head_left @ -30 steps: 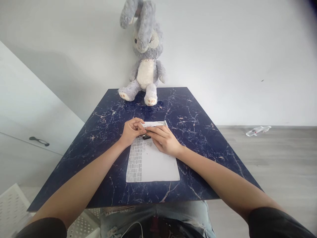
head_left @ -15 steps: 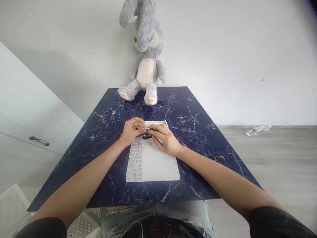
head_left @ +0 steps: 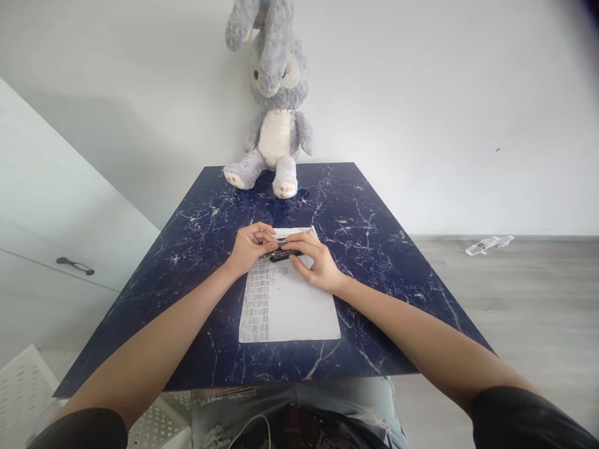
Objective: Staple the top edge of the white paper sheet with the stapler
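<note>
A slim dark pen (head_left: pixel 281 241) with a light, silvery section spans the gap between my two hands. My left hand (head_left: pixel 251 249) is closed, its thumb and fingertips pinching the pen's left end. Bent fingers of my right hand (head_left: pixel 316 260) close on the other end and cover most of it. Just below lies a black pen-like piece (head_left: pixel 279 256), partly under my right fingers; whether it is one or more pieces I cannot tell. Beneath both hands is a white sheet of paper (head_left: pixel 304 312) with rows of small grey pen or pencil marks down its left side.
A grey-and-white plush rabbit (head_left: pixel 276 134) sits at the back of the dark blue marble-patterned table (head_left: pixel 374 299), against the wall. A clear plastic bottle (head_left: pixel 489 244) lies on the floor at the right. On the left are a white cabinet (head_left: pixel 37 206) and perforated white plastic (head_left: pixel 23 383).
My right fingers have shifted slightly over the pens, and more of the black piece below shows. The left hand stays nearly in place.
</note>
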Action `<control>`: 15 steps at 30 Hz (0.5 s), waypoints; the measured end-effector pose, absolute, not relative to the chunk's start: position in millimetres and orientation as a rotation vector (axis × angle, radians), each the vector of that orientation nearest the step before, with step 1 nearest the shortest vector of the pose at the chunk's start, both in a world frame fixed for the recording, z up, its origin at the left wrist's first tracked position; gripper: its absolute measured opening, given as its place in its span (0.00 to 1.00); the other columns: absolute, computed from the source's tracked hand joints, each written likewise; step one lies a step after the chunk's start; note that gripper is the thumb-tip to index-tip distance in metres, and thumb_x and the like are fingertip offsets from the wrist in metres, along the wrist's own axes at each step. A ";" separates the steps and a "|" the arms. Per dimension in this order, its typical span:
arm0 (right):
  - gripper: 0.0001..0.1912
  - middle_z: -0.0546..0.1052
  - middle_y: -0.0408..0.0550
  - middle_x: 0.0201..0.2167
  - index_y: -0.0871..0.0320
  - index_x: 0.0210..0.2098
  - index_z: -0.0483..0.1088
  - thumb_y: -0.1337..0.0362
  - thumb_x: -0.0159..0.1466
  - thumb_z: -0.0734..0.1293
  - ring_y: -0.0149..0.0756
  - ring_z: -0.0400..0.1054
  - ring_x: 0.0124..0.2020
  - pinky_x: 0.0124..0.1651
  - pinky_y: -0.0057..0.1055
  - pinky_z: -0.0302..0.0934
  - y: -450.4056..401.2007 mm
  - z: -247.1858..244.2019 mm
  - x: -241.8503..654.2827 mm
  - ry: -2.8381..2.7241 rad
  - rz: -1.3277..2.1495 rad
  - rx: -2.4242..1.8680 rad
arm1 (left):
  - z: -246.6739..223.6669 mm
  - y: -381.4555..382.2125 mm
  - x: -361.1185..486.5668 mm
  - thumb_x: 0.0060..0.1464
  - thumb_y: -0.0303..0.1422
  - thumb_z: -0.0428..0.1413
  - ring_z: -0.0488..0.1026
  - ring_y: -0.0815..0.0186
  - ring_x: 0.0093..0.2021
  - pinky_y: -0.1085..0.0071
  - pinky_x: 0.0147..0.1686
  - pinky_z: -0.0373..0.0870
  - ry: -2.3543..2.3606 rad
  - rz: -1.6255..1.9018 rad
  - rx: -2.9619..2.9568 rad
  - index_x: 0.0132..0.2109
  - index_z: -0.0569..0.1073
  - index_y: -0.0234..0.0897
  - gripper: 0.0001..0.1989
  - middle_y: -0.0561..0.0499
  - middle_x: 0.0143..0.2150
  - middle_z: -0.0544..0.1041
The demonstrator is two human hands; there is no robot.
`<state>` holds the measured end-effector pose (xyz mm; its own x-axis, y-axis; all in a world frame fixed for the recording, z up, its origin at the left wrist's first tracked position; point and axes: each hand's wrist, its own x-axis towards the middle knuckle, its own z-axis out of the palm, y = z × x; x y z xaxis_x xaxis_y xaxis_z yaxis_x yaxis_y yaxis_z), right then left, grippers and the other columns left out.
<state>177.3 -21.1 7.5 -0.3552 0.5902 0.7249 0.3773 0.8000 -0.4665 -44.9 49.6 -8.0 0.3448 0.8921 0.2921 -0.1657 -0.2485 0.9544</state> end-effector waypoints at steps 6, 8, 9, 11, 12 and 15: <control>0.11 0.78 0.53 0.50 0.54 0.51 0.74 0.67 0.71 0.63 0.43 0.74 0.52 0.57 0.49 0.68 -21.2 7.7 177.9 -1.959 0.293 -0.705 | -8.5 48.7 -45.0 0.42 0.37 0.77 0.77 0.68 0.25 0.75 0.25 0.70 0.701 1.164 1.481 0.43 0.80 0.35 0.23 0.48 0.31 0.84; 0.11 0.79 0.53 0.50 0.54 0.51 0.74 0.67 0.72 0.63 0.43 0.74 0.52 0.57 0.48 0.67 -21.0 7.5 178.0 -1.952 0.297 -0.696 | -6.7 47.4 -44.5 0.42 0.37 0.77 0.76 0.68 0.24 0.76 0.24 0.69 0.694 1.156 1.483 0.43 0.80 0.35 0.22 0.48 0.31 0.84; 0.11 0.79 0.53 0.49 0.54 0.51 0.75 0.67 0.72 0.63 0.43 0.74 0.51 0.57 0.48 0.67 -20.8 7.2 178.1 -1.951 0.296 -0.700 | -5.6 46.6 -44.2 0.43 0.37 0.77 0.75 0.68 0.23 0.76 0.23 0.68 0.691 1.152 1.483 0.43 0.80 0.35 0.22 0.48 0.31 0.84; 0.11 0.79 0.52 0.49 0.53 0.51 0.75 0.66 0.72 0.64 0.43 0.75 0.51 0.57 0.49 0.67 -20.1 6.4 178.1 -1.952 0.289 -0.727 | -3.2 44.8 -43.5 0.43 0.38 0.77 0.75 0.69 0.22 0.76 0.22 0.68 0.688 1.146 1.483 0.43 0.80 0.35 0.22 0.48 0.30 0.83; 0.11 0.80 0.52 0.49 0.53 0.52 0.75 0.66 0.73 0.64 0.43 0.75 0.51 0.57 0.50 0.67 -19.6 5.7 178.2 -1.953 0.284 -0.745 | -2.2 44.0 -43.1 0.43 0.39 0.77 0.75 0.68 0.22 0.76 0.22 0.68 0.685 1.142 1.485 0.43 0.80 0.35 0.22 0.48 0.29 0.83; 0.10 0.80 0.51 0.47 0.53 0.52 0.75 0.64 0.73 0.65 0.43 0.75 0.49 0.57 0.49 0.66 -18.1 3.2 178.4 -1.945 0.262 -0.801 | -0.3 42.6 -42.3 0.43 0.39 0.77 0.76 0.67 0.23 0.75 0.23 0.69 0.672 1.117 1.509 0.43 0.80 0.35 0.23 0.48 0.28 0.83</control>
<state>178.4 -18.1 3.2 -0.3042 0.6330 0.7119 0.4223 0.7595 -0.4949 -42.3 42.6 -0.3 0.3968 0.8705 0.2911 -0.1508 -0.2510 0.9562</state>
